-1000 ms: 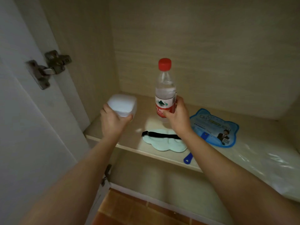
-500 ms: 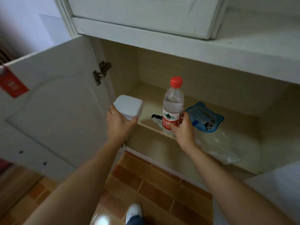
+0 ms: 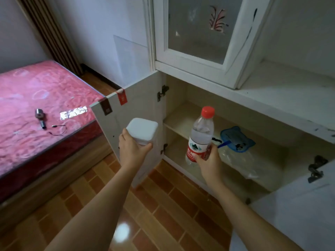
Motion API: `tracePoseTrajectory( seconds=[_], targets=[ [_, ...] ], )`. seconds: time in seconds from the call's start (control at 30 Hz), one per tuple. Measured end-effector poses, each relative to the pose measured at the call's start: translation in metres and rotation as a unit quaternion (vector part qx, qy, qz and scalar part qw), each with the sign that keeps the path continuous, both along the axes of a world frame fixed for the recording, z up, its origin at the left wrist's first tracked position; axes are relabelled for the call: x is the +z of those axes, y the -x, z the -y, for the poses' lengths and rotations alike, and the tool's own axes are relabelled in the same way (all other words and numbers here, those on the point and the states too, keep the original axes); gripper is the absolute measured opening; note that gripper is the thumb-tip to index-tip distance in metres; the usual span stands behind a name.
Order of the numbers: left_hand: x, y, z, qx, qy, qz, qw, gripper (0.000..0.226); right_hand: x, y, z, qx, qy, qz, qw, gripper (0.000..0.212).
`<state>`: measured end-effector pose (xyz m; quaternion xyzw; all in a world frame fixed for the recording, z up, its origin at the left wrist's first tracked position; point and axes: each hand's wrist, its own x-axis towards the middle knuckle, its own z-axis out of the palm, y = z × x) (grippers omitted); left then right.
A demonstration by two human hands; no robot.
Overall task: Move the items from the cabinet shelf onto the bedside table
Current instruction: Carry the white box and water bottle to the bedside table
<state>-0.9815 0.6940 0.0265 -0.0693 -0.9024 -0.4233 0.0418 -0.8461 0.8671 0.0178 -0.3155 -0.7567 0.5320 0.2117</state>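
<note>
My left hand (image 3: 132, 151) grips a white square-lidded container (image 3: 142, 130) from below, held in front of the open cabinet door. My right hand (image 3: 208, 161) holds a clear water bottle (image 3: 200, 135) with a red cap and red label, upright, out in front of the cabinet shelf (image 3: 178, 117). On the shelf behind the bottle lie a blue cat-shaped fan (image 3: 235, 138) and a black strap (image 3: 216, 140), partly hidden by the bottle. A crumpled clear plastic bag (image 3: 241, 160) lies to their right. No bedside table is in view.
The white cabinet door (image 3: 137, 105) stands open to the left, close to my left hand. A bed with a pink mattress (image 3: 36, 105) carries small metal parts (image 3: 39, 116) and a foil strip (image 3: 73, 113). Brown tiled floor (image 3: 154, 205) lies below. A glass-fronted upper door (image 3: 199, 28) hangs above.
Both hands have drawn the container and bottle out of the cabinet. The view has pulled back and turned left, bringing the bed and floor into sight.
</note>
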Motion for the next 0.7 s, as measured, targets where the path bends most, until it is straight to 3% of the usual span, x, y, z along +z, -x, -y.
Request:
tracePoseTrajectory(
  seconds=[0.3,0.5,0.7],
  targets=[
    [0.035,-0.036,0.118,0.081,-0.022,-0.057,0.995,0.094,0.05,-0.007,0.087,0.087,-0.011,-0.031,0.996,0.044],
    [0.043,-0.075,0.209,0.146,-0.011,-0.07,0.987,0.096,0.059,-0.012,0.163,0.154,0.009,-0.053,0.987,0.054],
    [0.047,-0.13,0.287,0.233,0.001,-0.075,0.969,0.098,0.055,-0.022,0.235,0.246,0.04,-0.052,0.967,0.048]
  ],
)
